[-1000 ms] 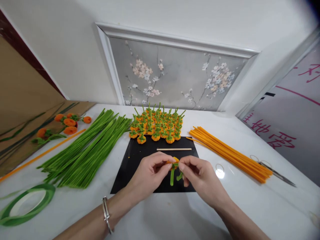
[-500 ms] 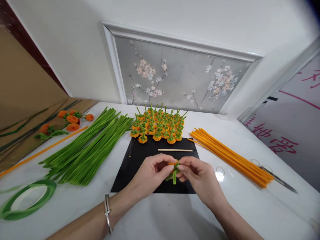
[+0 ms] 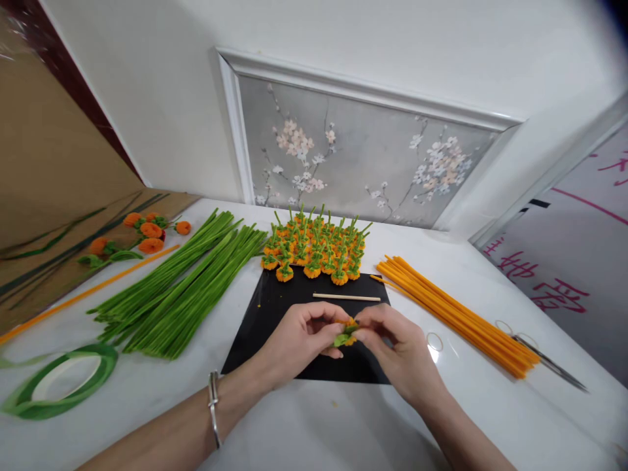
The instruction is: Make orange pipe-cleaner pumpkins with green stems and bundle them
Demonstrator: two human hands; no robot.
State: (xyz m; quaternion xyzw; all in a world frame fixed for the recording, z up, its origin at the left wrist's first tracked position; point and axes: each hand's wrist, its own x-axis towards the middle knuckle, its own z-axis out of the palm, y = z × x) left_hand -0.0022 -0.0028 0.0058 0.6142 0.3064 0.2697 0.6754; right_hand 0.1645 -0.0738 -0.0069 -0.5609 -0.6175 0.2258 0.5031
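Observation:
Between my two hands, above the black mat (image 3: 255,340), is a small orange and green pipe-cleaner flower (image 3: 349,332). My left hand (image 3: 307,333) pinches it from the left, thumb and fingers closed. From the right, my right hand (image 3: 395,343) pinches its green part; the fingertips partly cover the flower. A thin pale stick (image 3: 346,297) lies on the mat just beyond my hands. Rows of similar orange flowers (image 3: 314,252) with green stems pointing up stand at the mat's far edge.
Green pipe cleaners (image 3: 181,294) lie in a bundle at left, beside a roll of green tape (image 3: 105,373). Orange pipe cleaners (image 3: 461,317) and scissors (image 3: 559,369) lie at right. Finished-looking orange flowers (image 3: 151,230) rest at far left. A framed panel (image 3: 363,150) backs the table.
The flower has turned in my fingers: the green strip that hung down toward me now no longer shows there, and more orange shows. The camera view has shifted slightly.

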